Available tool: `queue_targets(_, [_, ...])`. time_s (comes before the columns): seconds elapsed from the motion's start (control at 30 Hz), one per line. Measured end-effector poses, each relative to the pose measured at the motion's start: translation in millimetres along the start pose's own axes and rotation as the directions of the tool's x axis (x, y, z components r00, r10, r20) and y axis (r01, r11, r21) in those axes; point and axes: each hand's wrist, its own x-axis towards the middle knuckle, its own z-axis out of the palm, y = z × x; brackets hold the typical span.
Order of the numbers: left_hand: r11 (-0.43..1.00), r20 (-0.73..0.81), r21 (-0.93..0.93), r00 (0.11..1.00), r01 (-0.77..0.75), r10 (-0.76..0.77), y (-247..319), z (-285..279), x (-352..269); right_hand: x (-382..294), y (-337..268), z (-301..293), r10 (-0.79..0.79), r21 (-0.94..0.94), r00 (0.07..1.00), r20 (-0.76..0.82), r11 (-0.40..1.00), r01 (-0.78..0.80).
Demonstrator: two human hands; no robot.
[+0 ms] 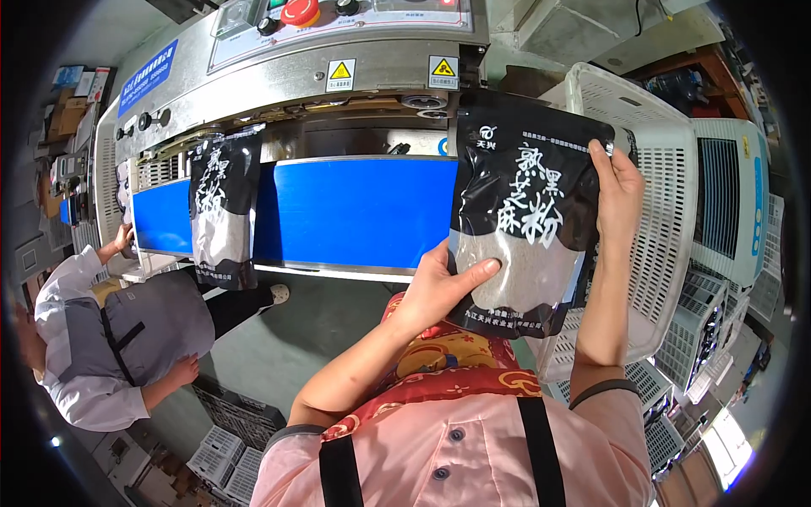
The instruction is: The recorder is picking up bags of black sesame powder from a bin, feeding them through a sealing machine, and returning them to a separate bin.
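Note:
A black pouch with a clear window stands upright before me, its window showing pale grey powder. My left hand grips its lower left side, thumb across the front. The upper right corner is pinched between the thumb and fingers of my right hand. The pouch's top left edge is beside the right end of a continuous band sealer. Further left, a second pouch of the same kind hangs with its top edge at the sealer, in front of the blue conveyor belt.
A white plastic crate stands at my right, close by my right forearm. A red emergency stop button and knobs sit on the sealer's panel, with warning labels below. At left, a co-worker reaches to the belt's far end. Stacked crates rest on the floor.

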Motion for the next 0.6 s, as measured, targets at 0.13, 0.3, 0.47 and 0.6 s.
queue_targets(0.13, [0.99,-0.032,-0.071,0.991,0.125,-0.127,11.5,-2.6,6.6,4.8,9.5,8.3,0.065,0.024,0.998,0.013,0.998,-0.066])
queue_targets(0.3, [0.982,-0.039,-0.099,0.985,0.162,-0.167,16.6,-4.8,6.0,8.0,19.9,8.4,0.087,0.041,0.995,0.048,0.995,-0.089])
queue_targets(0.47, [0.981,-0.047,-0.104,0.985,0.163,-0.168,19.1,-2.2,5.2,7.1,15.3,7.6,0.1,0.054,0.993,0.057,0.993,-0.103])
queue_targets(0.6, [0.987,-0.04,-0.074,0.989,0.141,-0.144,18.7,1.7,4.0,6.1,16.6,7.2,0.106,0.083,0.993,0.05,0.991,-0.109])
